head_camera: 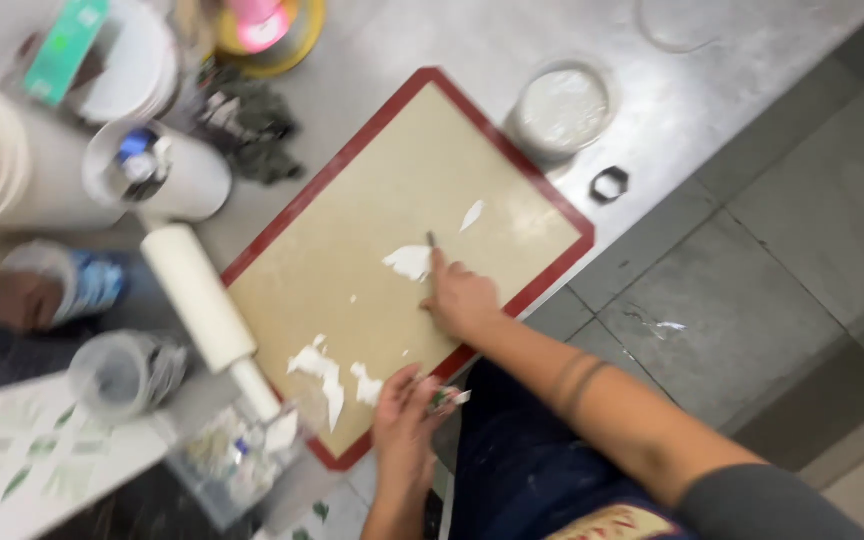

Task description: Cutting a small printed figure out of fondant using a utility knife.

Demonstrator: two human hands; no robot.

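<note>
A beige baking mat with a red border (352,240) lies on the steel table. My right hand (460,297) holds a thin tool whose tip (431,240) touches the mat beside a white scrap of paste (409,262). More white scraps (320,368) lie near the mat's near edge, and one small piece (471,214) lies farther off. At the near edge of the mat, my left hand (404,420) grips a small pale piece (447,399).
A white rolling pin (202,305) lies along the mat's left side. White tubs (157,170), cups and a clear box of small items (232,455) crowd the left. A round lidded dish (560,108) and a black hexagonal cutter (609,184) sit to the right, near the table's edge.
</note>
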